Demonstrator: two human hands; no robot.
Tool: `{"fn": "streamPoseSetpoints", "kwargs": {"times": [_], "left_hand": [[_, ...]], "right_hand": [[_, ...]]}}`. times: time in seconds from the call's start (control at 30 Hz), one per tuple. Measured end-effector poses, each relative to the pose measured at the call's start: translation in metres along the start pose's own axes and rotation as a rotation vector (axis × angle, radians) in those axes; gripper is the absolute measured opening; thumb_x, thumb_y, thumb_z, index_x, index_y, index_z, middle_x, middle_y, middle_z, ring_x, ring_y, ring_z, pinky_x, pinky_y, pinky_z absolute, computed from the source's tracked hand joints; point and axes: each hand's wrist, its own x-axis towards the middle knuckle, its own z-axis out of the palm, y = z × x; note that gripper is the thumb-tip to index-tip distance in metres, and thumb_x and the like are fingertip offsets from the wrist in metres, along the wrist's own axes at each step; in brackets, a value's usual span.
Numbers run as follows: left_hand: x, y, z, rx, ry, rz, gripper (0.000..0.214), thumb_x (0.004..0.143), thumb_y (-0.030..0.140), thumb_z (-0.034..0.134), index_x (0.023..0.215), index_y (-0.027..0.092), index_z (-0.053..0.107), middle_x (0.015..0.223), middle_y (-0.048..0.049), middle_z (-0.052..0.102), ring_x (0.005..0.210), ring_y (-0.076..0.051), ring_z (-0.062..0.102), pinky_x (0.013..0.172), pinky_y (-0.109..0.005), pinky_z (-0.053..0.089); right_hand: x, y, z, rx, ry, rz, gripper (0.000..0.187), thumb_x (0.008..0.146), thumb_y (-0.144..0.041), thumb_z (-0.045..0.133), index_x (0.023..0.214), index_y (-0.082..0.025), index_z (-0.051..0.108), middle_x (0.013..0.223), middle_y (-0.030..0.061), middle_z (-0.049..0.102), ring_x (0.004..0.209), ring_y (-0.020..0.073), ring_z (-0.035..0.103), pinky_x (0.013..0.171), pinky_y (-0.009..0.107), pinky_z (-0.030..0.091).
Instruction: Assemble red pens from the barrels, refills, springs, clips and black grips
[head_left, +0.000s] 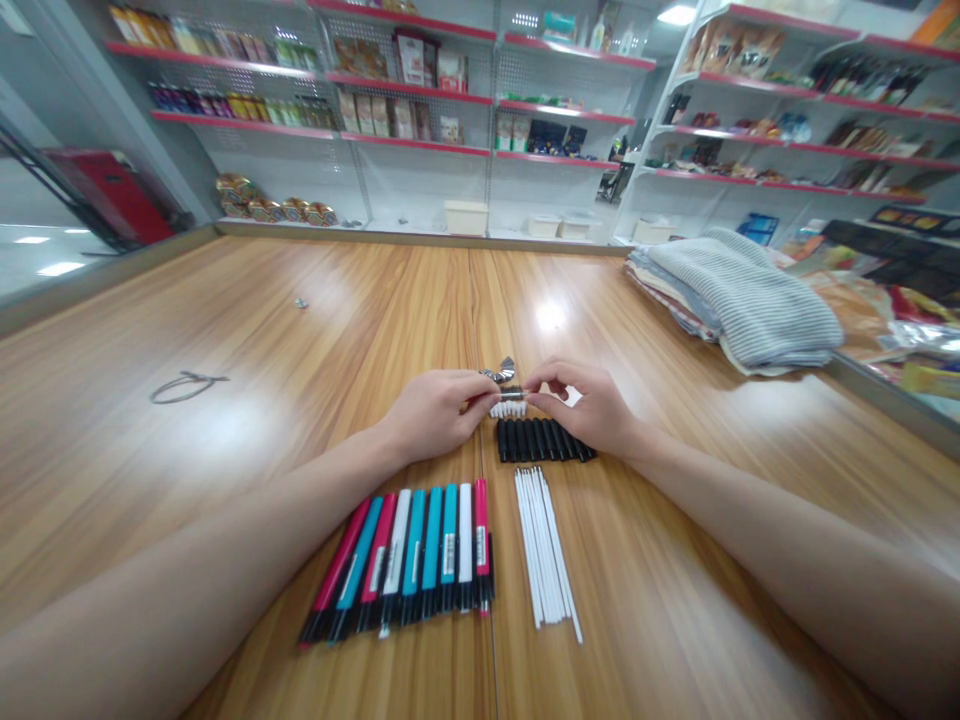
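My left hand [439, 412] and my right hand [581, 405] face each other over the middle of the table, thumbs and forefingers pinched. Between their fingertips is a narrow dark and silvery piece [511, 394], too small to name. Shiny silver parts [501, 371] lie just beyond the fingertips, and short white parts [508, 409] lie just below. Nearer to me is a row of black tubes [536, 440], partly under my right hand. Pen barrels [415, 545] in pink, blue and white lie side by side at the front, beside a bundle of thin white pen refills [541, 550].
A looped grey cord [182, 385] and a tiny metal bit [301, 303] lie on the left of the wooden table [360, 330]. Folded striped cloths [739, 290] are stacked at the right, with packaged goods [862, 310] beyond. Stocked shelves [409, 145] line the back.
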Motion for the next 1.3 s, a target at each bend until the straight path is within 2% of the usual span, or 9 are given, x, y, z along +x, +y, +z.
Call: {"fn": "streamPoseSetpoints", "kwargs": {"times": [0.33,0.9,1.3], "left_hand": [[-0.0007,0.0008,-0.0002,0.018,-0.009,0.017,0.024,0.095,0.031,0.046,0.094,0.019,0.067,0.091,-0.0045,0.069,0.081,-0.016,0.064,0.072,-0.028,0.046],[-0.0004,0.0029,-0.0015,0.002,-0.016,0.025,0.025,0.095,0.032,0.046,0.095,0.018,0.067,0.091,-0.0054,0.069,0.082,-0.017,0.064,0.073,-0.027,0.046],[-0.0011,0.0018,-0.0008,-0.002,-0.005,0.023,0.025,0.095,0.032,0.046,0.095,0.019,0.067,0.091,-0.0054,0.069,0.083,-0.017,0.064,0.074,-0.028,0.046]], "right_hand": [[-0.0003,-0.0024,-0.0014,-0.062,-0.016,-0.03,0.01,0.086,-0.022,0.063,0.095,-0.02,0.066,0.081,0.0021,0.064,0.071,0.0129,0.052,0.066,0.028,0.043],[0.0003,-0.0057,-0.0013,-0.093,-0.016,-0.1,0.016,0.086,-0.019,0.06,0.102,-0.02,0.064,0.084,0.003,0.066,0.072,0.0137,0.054,0.069,0.029,0.045],[0.0005,-0.0043,-0.0002,-0.094,-0.033,-0.087,0.017,0.088,-0.021,0.058,0.104,-0.021,0.064,0.087,0.0037,0.067,0.076,0.0146,0.058,0.072,0.03,0.046]]}}
